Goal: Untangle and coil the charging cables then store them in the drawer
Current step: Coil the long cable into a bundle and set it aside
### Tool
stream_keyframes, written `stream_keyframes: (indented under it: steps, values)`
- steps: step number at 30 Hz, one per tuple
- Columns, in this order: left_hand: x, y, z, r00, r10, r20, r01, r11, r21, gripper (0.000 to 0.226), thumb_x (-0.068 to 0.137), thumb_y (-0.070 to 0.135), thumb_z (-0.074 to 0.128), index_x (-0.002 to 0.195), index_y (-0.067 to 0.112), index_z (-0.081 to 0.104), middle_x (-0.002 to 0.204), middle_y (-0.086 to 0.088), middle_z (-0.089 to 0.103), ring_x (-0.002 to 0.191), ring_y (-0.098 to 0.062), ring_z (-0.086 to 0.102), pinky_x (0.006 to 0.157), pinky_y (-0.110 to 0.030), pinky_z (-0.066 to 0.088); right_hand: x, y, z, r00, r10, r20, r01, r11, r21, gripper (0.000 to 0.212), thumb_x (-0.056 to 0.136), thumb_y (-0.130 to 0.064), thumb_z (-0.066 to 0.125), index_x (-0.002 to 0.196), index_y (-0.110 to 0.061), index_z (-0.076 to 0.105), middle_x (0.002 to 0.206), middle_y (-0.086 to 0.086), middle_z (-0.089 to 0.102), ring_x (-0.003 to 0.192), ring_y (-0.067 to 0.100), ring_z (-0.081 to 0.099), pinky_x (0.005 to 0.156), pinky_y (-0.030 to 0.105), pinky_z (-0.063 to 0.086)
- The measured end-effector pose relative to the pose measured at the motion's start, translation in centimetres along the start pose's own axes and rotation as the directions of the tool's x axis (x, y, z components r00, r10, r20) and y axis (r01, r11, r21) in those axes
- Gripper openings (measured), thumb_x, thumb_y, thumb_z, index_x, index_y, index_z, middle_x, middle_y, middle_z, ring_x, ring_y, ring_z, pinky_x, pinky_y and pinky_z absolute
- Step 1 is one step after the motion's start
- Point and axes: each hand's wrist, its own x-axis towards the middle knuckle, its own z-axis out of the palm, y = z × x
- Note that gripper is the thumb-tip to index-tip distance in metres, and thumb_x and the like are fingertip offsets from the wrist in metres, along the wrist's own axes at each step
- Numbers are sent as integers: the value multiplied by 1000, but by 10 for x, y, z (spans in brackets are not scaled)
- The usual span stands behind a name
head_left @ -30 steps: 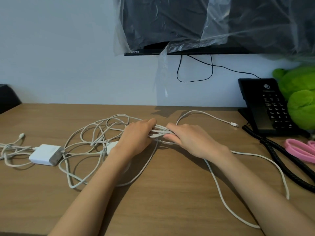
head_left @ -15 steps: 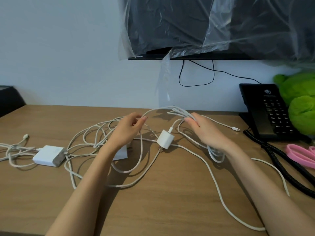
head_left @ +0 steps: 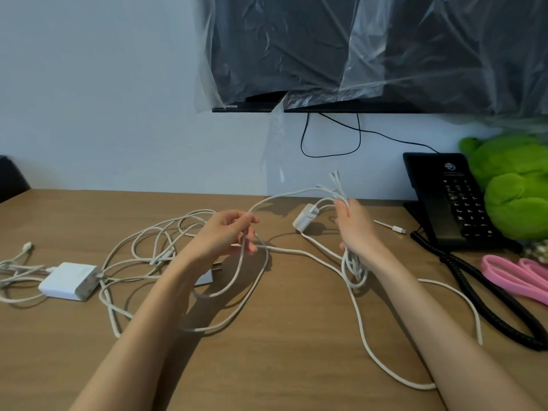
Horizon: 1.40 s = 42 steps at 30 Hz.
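**Both hands hold white cables above the desk**

Nearest to the camera, one long white cable point(head_left: 367, 348) lies in a wide curve on the wooden desk point(head_left: 267, 381), far to the right of the white charger block point(head_left: 69, 280). The block itself lies flat on the desk at the left. Thin white leads point(head_left: 17, 269) lie loose on its left side. The cable tangle point(head_left: 154, 241) starts at its right end and spreads in many loose loops to the right and behind it.

To the right of the block and raised above the desk, the left hand point(head_left: 221, 235) has its fingers curled and pinches one strand of the tangle. A big loop hangs from it down to the desk. Under this forearm lies a flat grey adapter point(head_left: 207, 275), partly hidden.

Further right of the block, the right hand point(head_left: 354, 225) is closed around a cable bundle point(head_left: 354, 265). Several cable ends stand up above the fingers, and the loops hang below the wrist. One strand runs in the air from this hand to the left hand. Just beside the right hand, on the block's side, a small white plug point(head_left: 305, 218) hangs on its cable, tilted.

Beyond the right hand a single white connector point(head_left: 398, 229) lies on the desk. Still further right of the block are a black telephone point(head_left: 444, 200) with its coiled cord point(head_left: 474, 280), a pink object point(head_left: 516, 277) and a green plush toy point(head_left: 516, 188). Highest and furthest, on the wall, is a dark screen point(head_left: 355, 48) covered with clear plastic.
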Motion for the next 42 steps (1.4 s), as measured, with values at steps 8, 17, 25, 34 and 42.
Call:
stream_keyframes:
  steps: [8, 17, 25, 34, 42]
  values:
    - [-1, -3, 28, 999, 47, -2, -47, 994, 99, 28, 99, 26, 46, 104, 5, 65, 65, 2, 65, 46, -11, 59, 49, -19, 49, -7, 5, 11, 988, -93, 123, 126, 946, -297, 31, 103, -39, 31, 103, -13, 47, 74, -2, 45, 60, 13, 44, 52, 30, 33]
    - [-5, -12, 50, 968, 161, 193, -241, 817, 525, 36, 100, 27, 42, 89, 8, 70, 53, 7, 53, 38, -2, 45, 45, -11, 37, -9, 1, 17, 918, -173, 358, 252, 949, -187, 33, 101, -30, 38, 71, -18, 45, 63, 0, 44, 54, 15, 42, 56, 31, 34]
    - [-8, -13, 55, 932, 269, 241, -360, 738, 570, 31, 100, 24, 44, 88, 13, 70, 58, 9, 60, 54, 6, 52, 59, -6, 36, -15, 0, 12, 874, -63, 481, 31, 997, 76, 36, 101, -29, 43, 71, -14, 56, 54, -1, 44, 44, 11, 41, 45, 21, 36]
    - [-12, -8, 54, 932, 198, 304, -331, 805, 492, 32, 100, 26, 41, 94, 11, 69, 55, 9, 54, 51, 3, 49, 57, -9, 35, -11, 1, 18, 900, -8, 436, -31, 996, 82, 23, 102, -30, 38, 95, -12, 51, 69, 2, 45, 51, 12, 42, 43, 20, 37]
    - [-13, 0, 26, 966, 132, 224, -216, 886, 411, 33, 99, 33, 42, 102, 15, 70, 77, 5, 69, 59, -8, 58, 62, -22, 47, -14, -2, 19, 965, -104, 241, 130, 987, -95, 17, 104, -21, 33, 111, -13, 46, 85, 4, 61, 66, 14, 62, 55, 23, 49]
